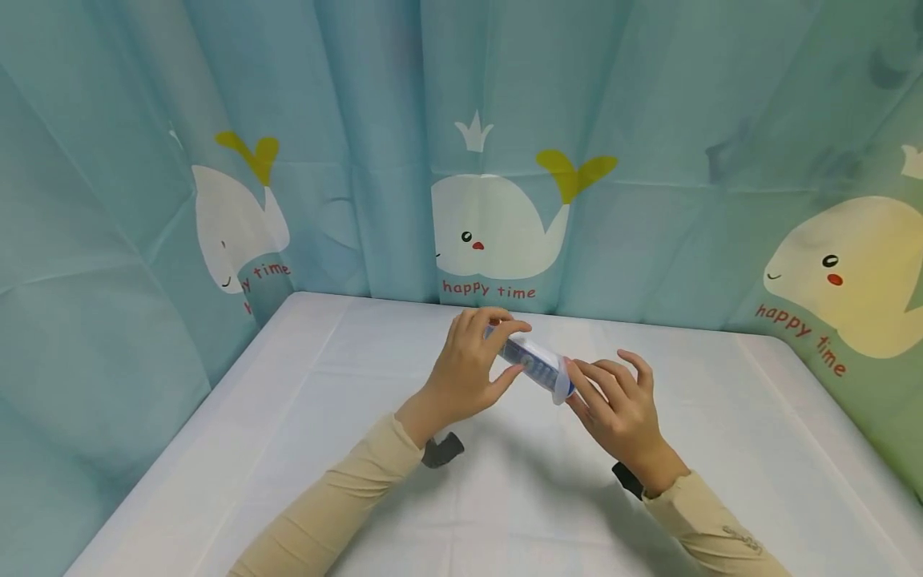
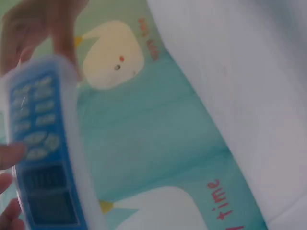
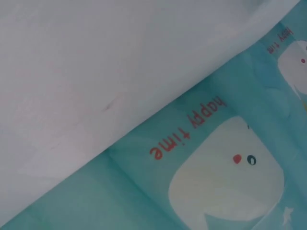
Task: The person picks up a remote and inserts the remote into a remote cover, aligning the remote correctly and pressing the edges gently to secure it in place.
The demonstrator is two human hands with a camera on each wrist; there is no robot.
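Note:
Above the table, both hands are at a blue-faced remote control [image 1: 535, 362] in a translucent soft cover [image 1: 560, 386]. The left hand [image 1: 465, 365] grips its upper-left end, fingers over the top edge and thumb at the lower side. At the lower-right end, the right hand [image 1: 613, 409] pinches the flared end of the cover between thumb and fingers, with other fingers raised. In the left wrist view the remote's display [image 2: 52, 201] and several pale buttons [image 2: 41, 110] show through the cover. The right wrist view shows neither the hand nor the remote.
A white cloth covers the table [image 1: 360, 369]. Behind and beside it hangs a blue-green curtain [image 1: 382, 160] printed with whales and "happy time". Dark straps [image 1: 443, 450] show by both wrists, below the beige sleeves [image 1: 339, 497].

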